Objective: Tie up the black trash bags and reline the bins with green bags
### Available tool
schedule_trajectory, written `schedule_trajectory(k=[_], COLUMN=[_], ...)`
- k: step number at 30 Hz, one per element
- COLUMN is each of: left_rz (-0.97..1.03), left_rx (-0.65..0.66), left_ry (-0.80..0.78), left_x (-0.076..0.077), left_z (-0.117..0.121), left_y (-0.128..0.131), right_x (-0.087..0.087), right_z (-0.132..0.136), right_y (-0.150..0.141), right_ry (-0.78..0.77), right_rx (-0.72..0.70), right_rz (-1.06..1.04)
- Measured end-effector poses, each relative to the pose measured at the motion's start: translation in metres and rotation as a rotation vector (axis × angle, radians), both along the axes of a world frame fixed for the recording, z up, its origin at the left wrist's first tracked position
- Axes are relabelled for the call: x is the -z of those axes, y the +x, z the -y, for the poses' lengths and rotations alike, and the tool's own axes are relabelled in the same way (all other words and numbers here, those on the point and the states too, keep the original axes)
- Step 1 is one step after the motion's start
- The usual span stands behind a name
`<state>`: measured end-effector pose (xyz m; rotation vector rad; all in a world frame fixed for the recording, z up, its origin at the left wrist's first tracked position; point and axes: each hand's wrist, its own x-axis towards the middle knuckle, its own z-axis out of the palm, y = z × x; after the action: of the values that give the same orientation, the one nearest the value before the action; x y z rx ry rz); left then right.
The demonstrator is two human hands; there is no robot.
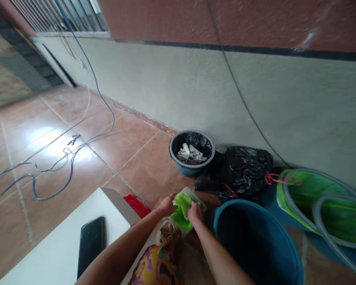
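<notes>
Low in the middle of the view, a bright green plastic bag point(181, 217) sits in or over a small translucent container point(187, 190). My left hand point(167, 206) is closed on the bag's left edge, its fingertips partly hidden. From the right, my right hand point(195, 212) grips a bunched fold of the same bag. Just right of my right forearm stands a large blue bin point(252, 206) with a dark interior. Below the container, my sandaled foot point(167, 231) and a patterned yellow and purple garment point(157, 267) show.
A bucket point(192, 168) lined with black plastic holds crumpled white waste. Black garbage bags point(243, 166) lean by the wall. At right are green-lined blue bins point(287, 213) with grey rims. A phone point(91, 245) lies on a white surface point(47, 253). Blue cable point(71, 174) crosses the floor.
</notes>
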<state>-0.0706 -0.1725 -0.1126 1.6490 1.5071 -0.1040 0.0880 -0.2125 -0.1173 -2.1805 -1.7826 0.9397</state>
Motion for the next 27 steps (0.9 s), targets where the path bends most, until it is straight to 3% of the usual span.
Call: schedule_trajectory(k=[2,5,9,13,16,21,27], left_rz=[-0.001,0.050,0.335,0.603,0.724,0.743,0.847], left_rx=[0.024,0.050,0.087,0.096,0.097,-0.003,-0.032], left_ry=[0.052,0.150,0.167,0.027,0.002,0.076,0.038], left_x=[-0.002,-0.014,-0.045,-0.091,-0.127,-0.175,-0.217], left_z=[-0.002,-0.009,-0.021,-0.027,-0.026,-0.016,-0.008], left_y=[0.000,0.004,0.014,0.020,0.023,0.028,0.044], right_x=[-0.001,-0.024,-0.083,-0.144,-0.175,-0.199,-0.229], right_z=[-0.003,-0.011,-0.018,-0.012,0.001,0.023,0.048], right_y=[0.007,0.023,0.056,0.096,0.125,0.158,0.198], right_ry=[0.030,0.100,0.112,0.236,0.382,0.582,0.634], right_rx=[0.021,0.052,0.202,0.424,0.567,0.714,0.632], right_rz=[-0.015,-0.291,-0.841,-1.046,-1.013,-0.802,-0.467])
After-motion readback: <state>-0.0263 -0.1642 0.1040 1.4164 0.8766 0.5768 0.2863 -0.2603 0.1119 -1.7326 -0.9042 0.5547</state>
